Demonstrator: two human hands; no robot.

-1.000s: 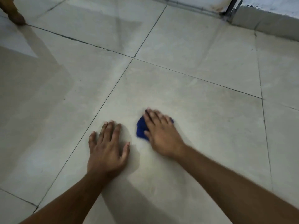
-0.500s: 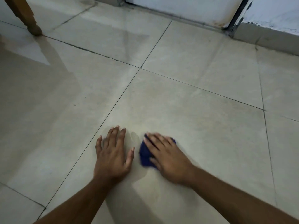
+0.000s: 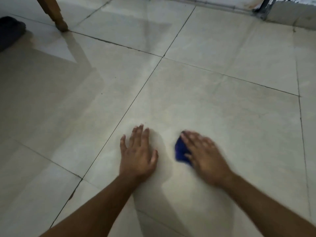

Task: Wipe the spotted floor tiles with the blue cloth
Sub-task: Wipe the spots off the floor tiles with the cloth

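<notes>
The blue cloth [image 3: 180,150] lies bunched on a pale beige floor tile [image 3: 222,108], and only its left part shows from under my palm. My right hand [image 3: 203,153] presses flat on top of it, fingers pointing up-left, blurred by motion. My left hand [image 3: 138,153] rests flat on the same tile a hand's width to the left, fingers spread, holding nothing. Small dark specks dot the tiles further out.
A wooden furniture leg [image 3: 54,16] stands at the upper left, with a dark object [image 3: 10,31] at the left edge. A wall base and door frame [image 3: 266,9] run along the top right. Dark grout lines [image 3: 140,88] cross the floor.
My right hand and the cloth have slid to the right, away from my left hand. The view has swung, showing more of the wooden leg and the dark object on the left.
</notes>
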